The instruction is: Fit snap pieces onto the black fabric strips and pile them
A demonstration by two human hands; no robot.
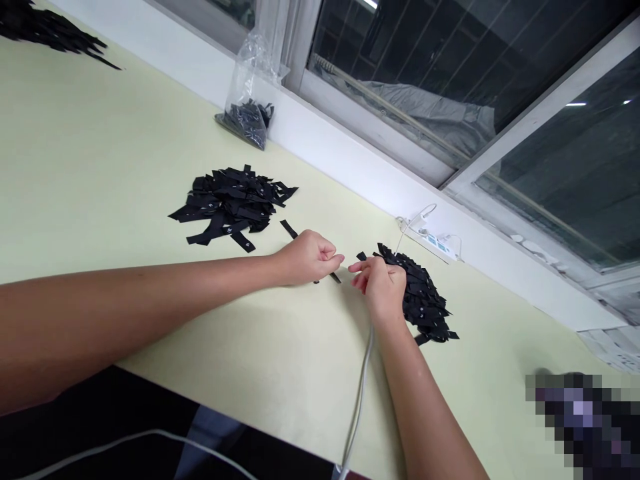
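Note:
My left hand (pixel 311 257) is closed, thumb pressed against the curled fingers. Whatever they may hold is hidden. Parts of black strips (pixel 289 229) show behind and below that hand. Just to its right is my right hand (pixel 381 283), its index finger stretched toward the left one and the other fingers loosely bent and apart; I see nothing in it. Beside and partly behind it lies a pile of black strips (pixel 424 297). A second pile of black strips (pixel 235 203), some with small white marks, spreads beyond my left forearm.
A clear plastic bag (pixel 247 120) with black pieces stands by the white ledge. More black strips (pixel 47 30) lie at the far left. A white power strip (pixel 433 241) sits near the wall. A pale cable (pixel 363 380) crosses the table (pixel 280 360) beside my right forearm.

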